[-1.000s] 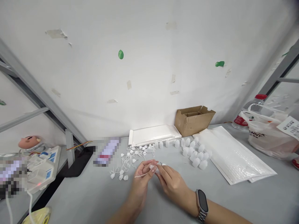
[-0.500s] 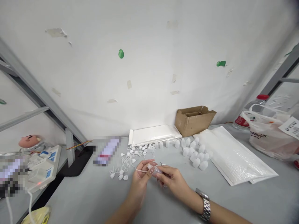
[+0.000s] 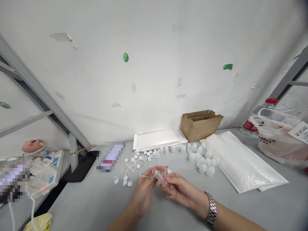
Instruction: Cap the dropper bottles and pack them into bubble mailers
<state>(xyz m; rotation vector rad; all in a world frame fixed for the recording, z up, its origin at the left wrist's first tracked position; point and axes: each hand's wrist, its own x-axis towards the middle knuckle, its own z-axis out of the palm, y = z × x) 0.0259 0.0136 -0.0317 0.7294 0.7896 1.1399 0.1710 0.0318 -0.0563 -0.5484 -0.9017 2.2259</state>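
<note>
A small translucent tube (image 3: 161, 178) is held between both hands above the grey table. The fingers of my left hand (image 3: 146, 184) pinch its upper left end, where a white cord (image 3: 143, 176) runs in. My right hand (image 3: 176, 187) grips the tube's lower right part between thumb and fingers. Left of the hands lies a tangle of white cords with small white caps (image 3: 131, 166). Several frosted white bulb-shaped pieces (image 3: 202, 160) stand in a group to the right, with others in a row behind.
White padded envelopes (image 3: 158, 139) lie by the wall, and more (image 3: 245, 163) lie to the right. Behind stands an open cardboard box (image 3: 201, 126). A plastic bag (image 3: 279, 141) and bottle (image 3: 250, 125) are far right; a blurred phone (image 3: 112, 156) lies left.
The tube has tilted and is now more exposed, its lower end pointing down to the right. My right hand has turned and dropped slightly; my left fingers have shifted along the tube's upper end.
</note>
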